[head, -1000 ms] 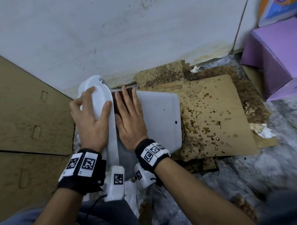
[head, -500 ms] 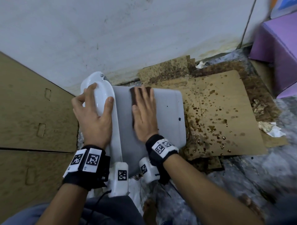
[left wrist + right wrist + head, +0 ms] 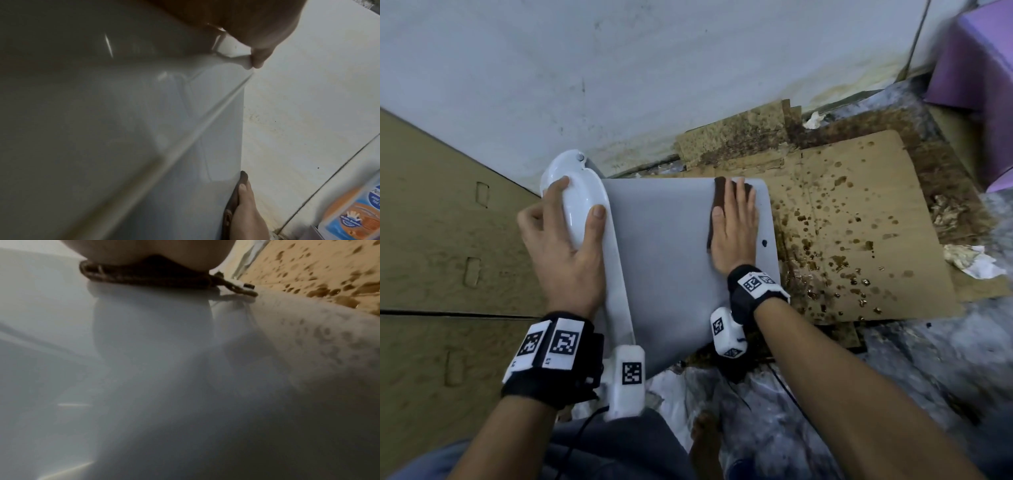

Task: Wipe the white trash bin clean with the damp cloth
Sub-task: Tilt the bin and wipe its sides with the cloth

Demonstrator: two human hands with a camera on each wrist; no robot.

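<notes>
- Head view: the wall (image 3: 619, 68), pale and stained along its foot, fills the 12 o'clock half of the frame.
- A brown cardboard panel (image 3: 441, 240) with slot cut-outs covers the 9 o'clock side.
- A flat sheet of cardboard (image 3: 859, 222), spattered with dark brown drops, lies on the floor from the centre toward 3 o'clock.
- The white trash bin (image 3: 667, 260) lies on its side at the centre, its lid end toward 9 o'clock and its base end toward 3 o'clock, just beside the spattered sheet; one dark spot (image 3: 764, 243) sits near the base edge.
- A purple box (image 3: 979, 68) stands at 2 o'clock.
- The left hand (image 3: 565, 253) curls over the glossy lid (image 3: 582, 205), fingertips on the far rim and thumb on the near edge: this grip is closed round the lid.
- The right hand (image 3: 732, 233) lies flat with straight fingers at the bin's 3 o'clock end, pressing the cloth down; this grip is spread, not clenched.
- The brown cloth (image 3: 717, 205) is pinned between that palm and the bin's side, showing along the hand's 9 o'clock edge and past the fingertips; the right wrist view shows the cloth (image 3: 148, 277) squashed under the palm.
- Crumpled paper (image 3: 976, 260) lies at 3 o'clock.
</notes>
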